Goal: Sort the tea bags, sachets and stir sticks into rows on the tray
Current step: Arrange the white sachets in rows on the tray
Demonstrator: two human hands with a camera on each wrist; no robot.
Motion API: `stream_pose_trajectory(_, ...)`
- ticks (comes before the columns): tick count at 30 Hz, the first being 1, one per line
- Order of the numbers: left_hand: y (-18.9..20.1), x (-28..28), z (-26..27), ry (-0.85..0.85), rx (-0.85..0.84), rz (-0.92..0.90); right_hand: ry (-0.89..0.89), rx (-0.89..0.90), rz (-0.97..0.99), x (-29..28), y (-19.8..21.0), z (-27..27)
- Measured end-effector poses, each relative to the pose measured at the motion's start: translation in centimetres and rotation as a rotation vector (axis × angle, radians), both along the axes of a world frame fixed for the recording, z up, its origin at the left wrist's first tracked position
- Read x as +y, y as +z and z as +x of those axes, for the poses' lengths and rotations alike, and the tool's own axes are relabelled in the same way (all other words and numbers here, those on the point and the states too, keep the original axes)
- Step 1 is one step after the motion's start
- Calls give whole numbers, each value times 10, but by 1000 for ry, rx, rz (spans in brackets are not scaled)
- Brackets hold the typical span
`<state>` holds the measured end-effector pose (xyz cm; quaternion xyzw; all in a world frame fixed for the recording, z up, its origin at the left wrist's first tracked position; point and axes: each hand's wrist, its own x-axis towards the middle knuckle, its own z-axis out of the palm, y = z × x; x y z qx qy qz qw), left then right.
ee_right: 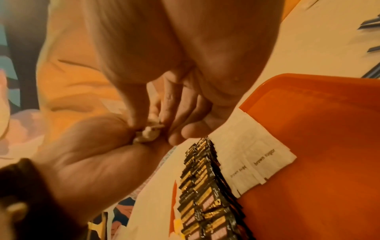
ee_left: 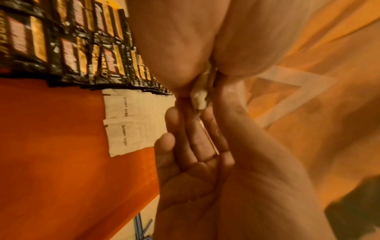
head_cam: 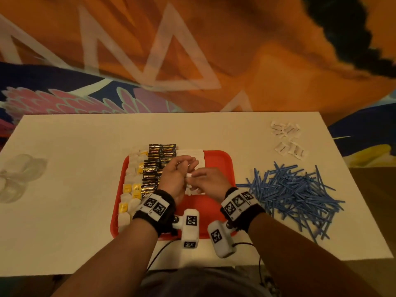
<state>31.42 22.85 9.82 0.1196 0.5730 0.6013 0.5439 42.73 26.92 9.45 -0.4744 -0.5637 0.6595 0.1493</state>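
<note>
Above the red tray (head_cam: 216,159), the left hand (head_cam: 174,174) and right hand (head_cam: 209,179) meet, both pinching a small stack of white sachets (head_cam: 189,175). On the tray lie rows of tea bags (head_cam: 130,189), dark sachets (head_cam: 155,166) and brown sugar sachets (ee_right: 257,160). The blue stir sticks (head_cam: 293,196) lie heaped on the table (head_cam: 75,168) right of the tray.

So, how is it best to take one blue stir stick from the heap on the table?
Probably pinch a blue stir stick by its free end at the heap's right edge, coming from the right. There, single ends jut out over the bare table; in the middle, sticks cross and pin each other.
</note>
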Motion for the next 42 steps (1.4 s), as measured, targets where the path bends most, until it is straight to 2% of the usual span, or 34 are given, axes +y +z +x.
stream_pose_trajectory(3,8,1,4,-49,-6,-26,-104,2,3,6,7,9)
stream_pose_trajectory(6,5,-4,6,-159,105,-74,-160,6,27,12,15,15)
stream_pose_trajectory(9,2,-7,8,-133,182,-94,-166,-25,35,17,18,19)
stream_pose_trajectory(13,6,-8,13,-67,92,-63,-203,-36,49,21,22,23)
stream_pose_trajectory(18,9,-7,17,3,-19,-29,-335,97,-11,21,19,25)
stream_pose_trajectory(20,11,-7,18,13,-26,-13,-299,160,-56,18,19,26)
stream_pose_trajectory(23,13,-8,17,-28,-4,-7,-209,141,13,15,21,29)
stream_pose_trajectory(27,11,-8,13,-64,124,-19,-156,92,20,16,17,31)
stream_pose_trajectory(38,3,-10,8,11,102,-46,-251,171,-180,9,5,21)
stream_pose_trajectory(42,-4,-13,3,66,167,-62,-188,104,-127,4,-3,22)
